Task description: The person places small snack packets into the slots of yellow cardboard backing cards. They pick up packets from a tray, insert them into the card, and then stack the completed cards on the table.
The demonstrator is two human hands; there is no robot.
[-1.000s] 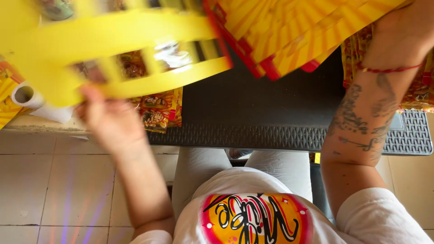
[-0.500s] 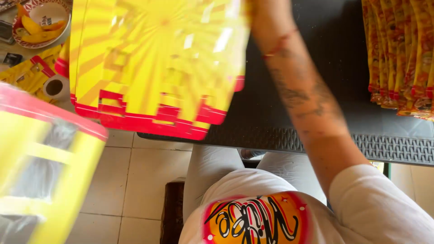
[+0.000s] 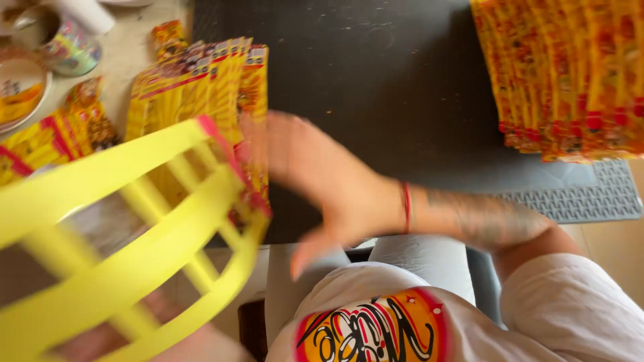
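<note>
My right hand (image 3: 329, 188) reaches left over the black mat (image 3: 376, 80), blurred, fingers spread and flat against the edge of a fanned stack of yellow and red packets (image 3: 201, 87). A yellow plastic basket (image 3: 134, 174) with open slats fills the lower left, lifted close to the camera and tilted. My left hand (image 3: 87, 342) shows only as a blur of skin behind the basket's bottom slats and seems to hold it. A red string is around my right wrist.
A second, larger fan of the same packets (image 3: 570, 74) lies at the mat's right end, over a grey ribbed mat (image 3: 577, 198). Loose packets (image 3: 60, 134), a bowl (image 3: 20, 94) and a shiny cup (image 3: 67, 47) sit at the left. My lap is below.
The packet stack that my right hand carried now lies on the left of the mat. The basket has swung up from the lower left toward the stack. The view has shifted left.
</note>
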